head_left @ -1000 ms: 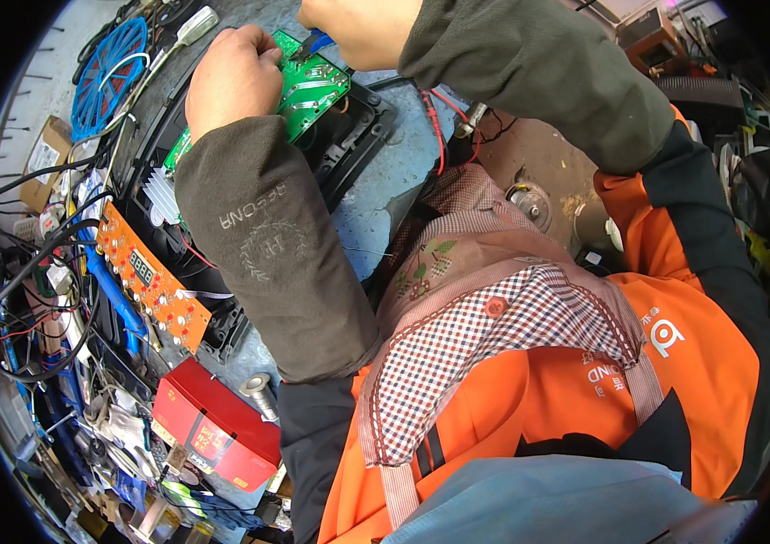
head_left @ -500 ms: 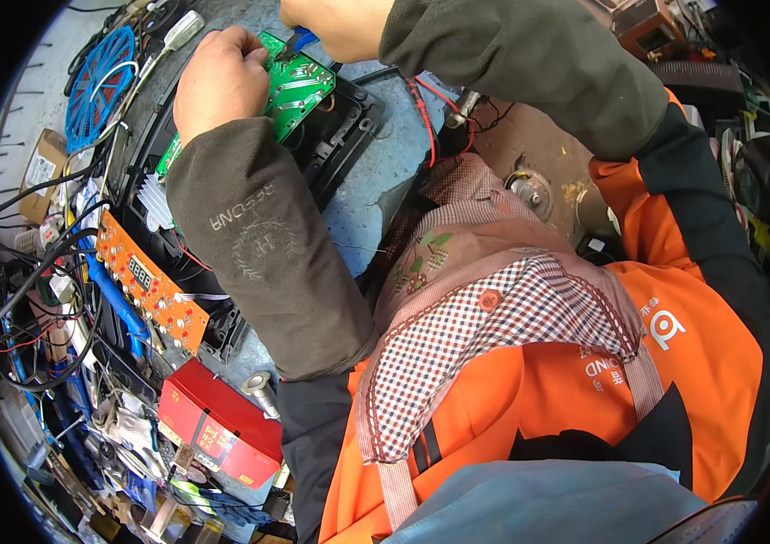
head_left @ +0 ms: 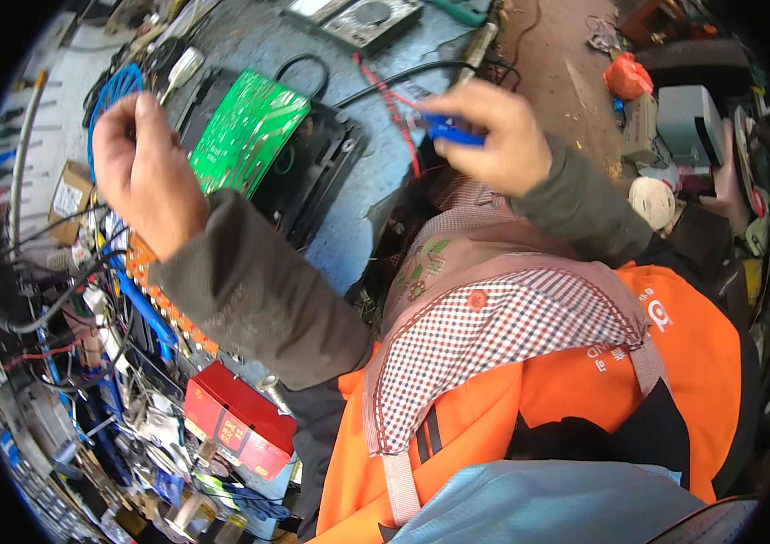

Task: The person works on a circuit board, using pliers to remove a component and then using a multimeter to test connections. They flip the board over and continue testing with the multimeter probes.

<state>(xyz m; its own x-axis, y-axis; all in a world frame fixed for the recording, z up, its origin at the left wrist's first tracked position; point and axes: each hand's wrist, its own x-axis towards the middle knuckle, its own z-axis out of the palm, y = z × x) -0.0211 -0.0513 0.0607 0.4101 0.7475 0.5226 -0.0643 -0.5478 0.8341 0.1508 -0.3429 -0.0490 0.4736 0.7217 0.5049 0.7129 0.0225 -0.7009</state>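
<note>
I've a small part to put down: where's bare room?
Bare blue bench lies between the black housing and the red leads, and beyond the housing, left of the grey device. It's crowded left of the red box.

The orange jacket [head_left: 566, 399] bears white lettering [head_left: 619, 357], 1 logo [head_left: 658, 314]; the red box [head_left: 253, 405], yellowish characters [head_left: 233, 432].

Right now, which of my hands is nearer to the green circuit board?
Left. Your left hand is close by the left edge of the green circuit board; your right hand, holding a blue-handled tool, is well off to its right.
</note>
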